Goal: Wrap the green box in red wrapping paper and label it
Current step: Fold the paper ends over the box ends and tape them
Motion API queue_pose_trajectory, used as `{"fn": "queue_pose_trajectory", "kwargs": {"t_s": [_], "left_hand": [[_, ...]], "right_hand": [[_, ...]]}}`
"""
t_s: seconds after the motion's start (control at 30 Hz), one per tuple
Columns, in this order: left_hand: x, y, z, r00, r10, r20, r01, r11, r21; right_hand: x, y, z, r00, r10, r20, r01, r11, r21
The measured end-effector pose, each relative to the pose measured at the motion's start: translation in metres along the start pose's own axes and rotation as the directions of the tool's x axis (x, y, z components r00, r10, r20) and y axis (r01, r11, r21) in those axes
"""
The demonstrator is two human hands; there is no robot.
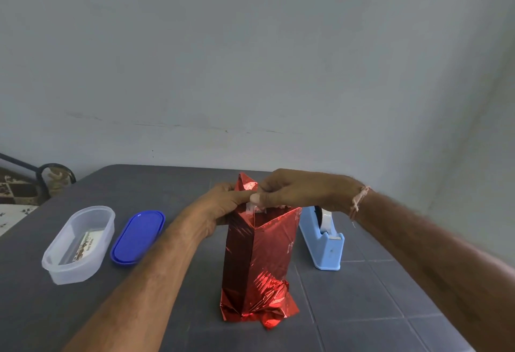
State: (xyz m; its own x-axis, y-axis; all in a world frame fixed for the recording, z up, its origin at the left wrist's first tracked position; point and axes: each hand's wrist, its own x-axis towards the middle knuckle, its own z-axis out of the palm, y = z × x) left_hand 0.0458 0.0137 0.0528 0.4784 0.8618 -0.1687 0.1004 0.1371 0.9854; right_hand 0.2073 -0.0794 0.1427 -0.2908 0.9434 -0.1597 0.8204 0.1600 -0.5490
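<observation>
Closing the top end: the box, hidden under red wrapping paper (259,257), stands upright on the desk (167,310). My left hand (223,206) curls round its top, and my right hand (301,192) pinches the paper's flap. Next, I reckon: tape from the dispenser (323,243), then the loose bottom end.

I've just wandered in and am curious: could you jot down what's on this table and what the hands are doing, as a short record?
main item: red-wrapped box, upright on the grey table
left hand: grips the box's top
right hand: pinches the top flap
right of box: blue tape dispenser
left of box: clear tub holding a printed card, blue lid beside it
</observation>
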Motion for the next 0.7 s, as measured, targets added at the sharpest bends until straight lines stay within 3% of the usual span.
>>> {"fn": "queue_pose_trajectory", "kwargs": {"t_s": [0.17, 0.43, 0.7], "left_hand": [[-0.001, 0.000, 0.000, 1.000, 0.008, 0.028, -0.007, 1.000, -0.030], [-0.001, 0.000, -0.001, 0.997, 0.040, 0.059, -0.040, 0.999, 0.011], [-0.002, 0.001, 0.000, 0.998, 0.030, 0.049, -0.030, 1.000, 0.002]], "right_hand": [[0.005, -0.003, 0.004, 1.000, 0.014, -0.007, -0.015, 0.999, -0.051], [0.008, -0.014, 0.007, 1.000, -0.008, -0.019, 0.003, 0.961, -0.278], [0.008, -0.015, 0.003, 1.000, 0.005, 0.028, 0.004, 0.945, -0.326]]}}
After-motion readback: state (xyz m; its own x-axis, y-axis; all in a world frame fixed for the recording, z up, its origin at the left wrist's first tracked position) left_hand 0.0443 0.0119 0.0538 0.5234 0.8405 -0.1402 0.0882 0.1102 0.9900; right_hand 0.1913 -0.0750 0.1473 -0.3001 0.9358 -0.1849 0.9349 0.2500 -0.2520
